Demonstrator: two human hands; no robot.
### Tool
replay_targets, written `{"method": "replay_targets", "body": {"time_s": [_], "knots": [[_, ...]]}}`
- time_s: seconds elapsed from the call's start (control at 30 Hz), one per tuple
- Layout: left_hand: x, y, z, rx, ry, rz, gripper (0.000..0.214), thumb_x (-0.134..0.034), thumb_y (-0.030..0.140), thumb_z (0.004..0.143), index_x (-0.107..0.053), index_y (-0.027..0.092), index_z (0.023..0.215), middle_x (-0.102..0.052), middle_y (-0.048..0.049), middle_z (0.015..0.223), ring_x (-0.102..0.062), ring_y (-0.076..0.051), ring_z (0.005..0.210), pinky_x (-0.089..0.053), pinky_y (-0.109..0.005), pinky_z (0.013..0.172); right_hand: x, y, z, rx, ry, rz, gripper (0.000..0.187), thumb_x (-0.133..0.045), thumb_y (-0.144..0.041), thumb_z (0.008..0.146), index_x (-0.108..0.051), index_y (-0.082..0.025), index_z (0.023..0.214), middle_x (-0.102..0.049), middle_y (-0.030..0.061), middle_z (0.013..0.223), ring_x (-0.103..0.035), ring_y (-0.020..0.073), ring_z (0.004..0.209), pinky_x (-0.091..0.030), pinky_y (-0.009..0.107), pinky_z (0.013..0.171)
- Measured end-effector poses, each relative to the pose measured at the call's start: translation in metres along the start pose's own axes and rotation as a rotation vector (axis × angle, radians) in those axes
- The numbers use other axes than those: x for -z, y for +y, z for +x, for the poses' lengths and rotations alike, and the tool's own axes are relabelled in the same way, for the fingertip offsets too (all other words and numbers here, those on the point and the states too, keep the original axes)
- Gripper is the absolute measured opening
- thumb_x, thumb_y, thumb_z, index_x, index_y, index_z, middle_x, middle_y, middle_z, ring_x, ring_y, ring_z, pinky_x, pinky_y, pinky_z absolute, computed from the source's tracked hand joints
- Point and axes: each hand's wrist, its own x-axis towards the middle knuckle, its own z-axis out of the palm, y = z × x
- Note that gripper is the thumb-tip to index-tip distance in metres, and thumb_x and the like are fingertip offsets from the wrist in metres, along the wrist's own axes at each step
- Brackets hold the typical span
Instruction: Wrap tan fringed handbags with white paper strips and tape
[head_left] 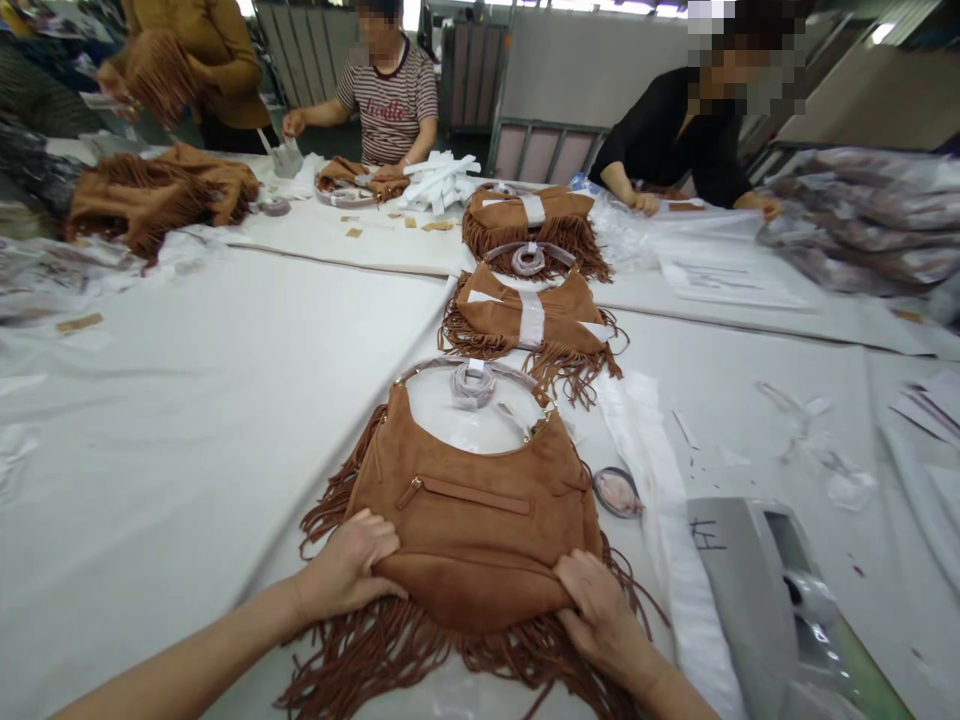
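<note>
A brown fringed handbag (472,490) lies flat before me, its zip pocket facing up and its wrapped handle pointing away. My left hand (349,565) grips the bag's lower left edge, thumb below and fingers on top. At the lower right edge, my right hand (600,605) is closed on the same bag. Long fringe strands hang out beneath both hands and along the sides. Just beyond the handle lies a second fringed bag (495,310) with a white band round its middle. A third banded bag (502,212) sits behind that one.
Right of the bag are a tape roll (618,492), a strip of white padding (660,480) and a grey tape dispenser (742,590). Brown bags (161,190) are heaped at far left. Across the table, co-workers handle bags and plastic. White strips (441,182) are piled near them.
</note>
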Motion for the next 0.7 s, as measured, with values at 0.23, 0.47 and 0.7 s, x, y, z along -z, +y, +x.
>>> {"method": "replay_targets", "body": {"time_s": [0.23, 0.47, 0.7], "knots": [[0.012, 0.013, 0.007, 0.152, -0.037, -0.103, 0.043, -0.06, 0.063, 0.079, -0.059, 0.021, 0.088, -0.063, 0.0007, 0.081, -0.055, -0.019, 0.078, -0.03, -0.031, 0.075, 0.019, -0.006, 0.007, -0.209, -0.182, 0.125, 0.043, -0.072, -0.043, 0.071, -0.054, -0.019, 0.102, -0.058, 0.007, 0.094, -0.054, 0.0248, 0.091, -0.046, 0.036, 0.078], [0.015, 0.007, 0.008, 0.108, -0.091, -0.101, 0.046, -0.054, 0.058, 0.086, -0.046, 0.018, 0.065, -0.056, 0.0021, 0.07, -0.051, -0.016, 0.071, -0.03, -0.03, 0.072, 0.005, -0.003, 0.013, -0.282, -0.15, 0.132, 0.032, -0.057, -0.044, 0.086, -0.047, -0.02, 0.067, -0.049, 0.0017, 0.071, -0.051, 0.0191, 0.07, -0.04, 0.032, 0.065], [0.017, 0.021, -0.002, 0.131, -0.028, -0.021, 0.035, -0.063, 0.052, 0.082, -0.052, 0.019, 0.077, -0.058, -0.0003, 0.08, -0.051, -0.019, 0.078, -0.032, -0.032, 0.072, 0.026, -0.022, 0.012, -0.303, -0.107, 0.179, 0.033, -0.07, -0.032, 0.076, -0.051, -0.021, 0.101, -0.056, 0.0043, 0.093, -0.053, 0.0221, 0.088, -0.046, 0.037, 0.078]]}}
